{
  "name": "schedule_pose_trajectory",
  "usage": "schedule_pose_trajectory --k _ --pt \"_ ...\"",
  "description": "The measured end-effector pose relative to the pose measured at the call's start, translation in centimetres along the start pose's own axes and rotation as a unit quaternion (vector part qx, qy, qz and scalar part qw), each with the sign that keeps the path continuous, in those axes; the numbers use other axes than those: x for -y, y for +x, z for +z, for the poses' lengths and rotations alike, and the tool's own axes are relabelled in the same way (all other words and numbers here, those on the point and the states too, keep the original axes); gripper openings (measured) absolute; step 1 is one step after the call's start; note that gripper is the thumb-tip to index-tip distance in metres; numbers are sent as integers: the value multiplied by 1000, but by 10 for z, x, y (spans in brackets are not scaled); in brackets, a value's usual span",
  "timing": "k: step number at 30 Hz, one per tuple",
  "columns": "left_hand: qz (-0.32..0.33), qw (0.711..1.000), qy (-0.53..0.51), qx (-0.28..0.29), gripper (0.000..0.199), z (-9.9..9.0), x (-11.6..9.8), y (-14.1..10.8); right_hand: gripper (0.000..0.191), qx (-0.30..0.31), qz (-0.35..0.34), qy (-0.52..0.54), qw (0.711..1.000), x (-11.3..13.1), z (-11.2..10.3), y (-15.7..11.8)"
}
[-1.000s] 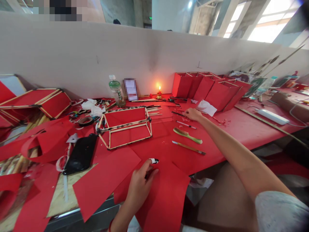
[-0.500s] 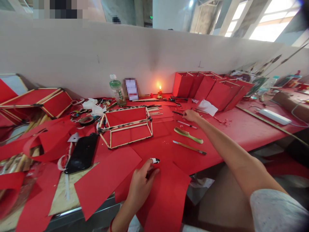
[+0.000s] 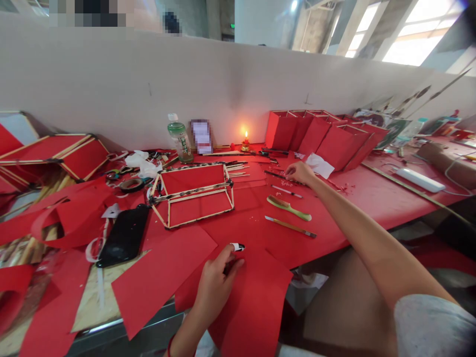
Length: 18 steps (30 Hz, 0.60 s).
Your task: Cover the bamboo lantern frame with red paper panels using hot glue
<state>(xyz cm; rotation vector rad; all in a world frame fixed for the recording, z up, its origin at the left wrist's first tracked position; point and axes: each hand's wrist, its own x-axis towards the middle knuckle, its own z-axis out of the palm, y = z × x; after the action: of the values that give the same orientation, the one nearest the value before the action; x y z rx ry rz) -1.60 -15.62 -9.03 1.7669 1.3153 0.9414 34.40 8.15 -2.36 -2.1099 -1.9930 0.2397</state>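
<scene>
My left hand is above the red paper at the near edge, thumb and index finger apart, white and black wrapping on the index fingertip; it holds nothing. My right hand reaches to the far side of the table, fingers bent together by the end of a dark thin tool; whether they grip it is too small to tell. Nearer me lie a white pen-like stick, a green comb and a brown-handled knife. A wooden-stick frame with red sides stands left of centre.
A lit candle burns by the wall, beside a phone and a bottle. Red boxes stand back right, near crumpled white paper. A black phone, tape and red strips lie left. Another person's arm shows far right.
My right hand has shifted slightly to the right, away from the dark tool's middle. My left hand has barely moved.
</scene>
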Motion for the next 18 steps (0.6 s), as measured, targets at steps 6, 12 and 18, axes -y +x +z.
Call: schedule_pose_trajectory --k 6,12,18 --pt "-2 1000 9 -1 21 0 2 1 18 1 5 -9 1000 2 3 -3" --pt "-7 1000 11 9 22 1 1 1 36 -7 27 -35 999 8 3 -7" --pt "-7 1000 14 -1 22 1 2 1 28 11 -28 -27 999 9 -2 -9"
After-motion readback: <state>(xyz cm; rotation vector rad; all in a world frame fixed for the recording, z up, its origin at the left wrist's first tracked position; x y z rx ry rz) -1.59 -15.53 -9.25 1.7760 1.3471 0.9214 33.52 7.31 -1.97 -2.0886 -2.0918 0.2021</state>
